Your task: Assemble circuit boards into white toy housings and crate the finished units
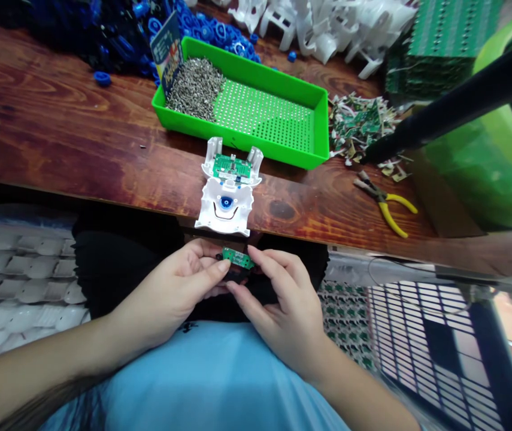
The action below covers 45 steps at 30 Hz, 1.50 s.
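Note:
Just below the table edge, a small green circuit board (236,257) with a dark part under it is between my two hands. My left hand (188,272) pinches its left end with thumb and fingers. At the board's right end is my right hand (278,290), its index fingertip on the corner and its thumb beneath. Directly ahead, a white plastic shell (208,209) with a blue round button (226,203) lies at the table edge. Behind it and touching it stands another white housing part (211,170), with a green circuit board (226,167) seated inside.
A green perforated tray (278,152) holds a heap of small screws (195,87) and an upright card (166,57). Yellow-handled cutters (385,203) lie right, near a pile of wired boards (363,123). A black bar (453,93) crosses a green tub (475,167). Blue parts (211,33) and white shells (323,24) fill the back.

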Each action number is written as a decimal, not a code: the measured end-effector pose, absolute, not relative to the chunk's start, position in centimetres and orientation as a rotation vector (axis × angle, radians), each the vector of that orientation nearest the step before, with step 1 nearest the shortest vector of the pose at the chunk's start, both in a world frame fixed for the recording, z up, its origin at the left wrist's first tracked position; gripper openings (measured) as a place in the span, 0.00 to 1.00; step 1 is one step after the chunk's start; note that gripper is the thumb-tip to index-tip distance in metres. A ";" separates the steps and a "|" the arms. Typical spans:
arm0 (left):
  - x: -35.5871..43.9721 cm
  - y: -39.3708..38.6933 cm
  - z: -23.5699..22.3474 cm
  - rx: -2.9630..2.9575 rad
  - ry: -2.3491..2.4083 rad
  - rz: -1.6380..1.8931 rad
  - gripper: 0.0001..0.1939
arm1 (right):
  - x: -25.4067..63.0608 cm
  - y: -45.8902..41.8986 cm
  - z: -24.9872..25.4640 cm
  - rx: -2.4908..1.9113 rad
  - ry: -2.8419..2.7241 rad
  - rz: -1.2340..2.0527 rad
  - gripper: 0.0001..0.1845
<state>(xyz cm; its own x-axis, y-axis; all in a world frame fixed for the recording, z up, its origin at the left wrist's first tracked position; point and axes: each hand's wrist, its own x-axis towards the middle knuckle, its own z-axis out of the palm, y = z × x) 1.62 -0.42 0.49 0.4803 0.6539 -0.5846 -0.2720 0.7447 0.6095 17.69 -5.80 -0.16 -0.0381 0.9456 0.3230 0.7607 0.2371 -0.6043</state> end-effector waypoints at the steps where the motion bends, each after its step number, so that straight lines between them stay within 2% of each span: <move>1: 1.6 -0.5 0.5 0.484 0.907 0.594 0.06 | 17.7 -5.8 -0.1 -1.565 -1.841 0.348 0.23; 8: 2.1 -0.8 1.0 0.577 0.984 0.644 0.06 | 17.6 -5.6 -0.1 -1.503 -1.767 0.486 0.22; 14: 2.0 -1.2 1.0 0.842 0.932 0.728 0.03 | 17.9 -6.2 -0.2 -1.287 -1.364 1.033 0.26; 18: 0.5 -1.8 0.2 1.226 0.890 0.851 0.16 | 18.1 -6.2 0.1 -1.228 -1.347 1.002 0.20; 21: -0.7 -1.9 -0.4 1.469 0.757 0.852 0.29 | 18.2 -6.0 0.4 -1.172 -1.483 0.849 0.21; 23: -1.4 -1.9 -0.7 1.560 0.700 0.870 0.33 | 18.3 -5.9 0.7 -1.112 -1.567 0.772 0.23; 26: -1.9 -2.1 -0.9 1.651 0.688 0.936 0.35 | 18.5 -5.8 0.7 -1.031 -1.552 0.851 0.26; 32: -2.2 -2.3 -0.7 1.793 0.617 0.927 0.37 | 18.6 -5.9 0.2 -0.884 -1.064 1.500 0.21; 37: -2.7 -1.7 -1.0 1.970 0.519 0.897 0.43 | 18.3 -5.6 -0.1 -0.807 -0.893 1.684 0.20; 45: -3.3 -2.0 -1.9 2.129 0.407 0.883 0.39 | 18.3 -5.2 -0.9 -0.726 -0.903 1.827 0.19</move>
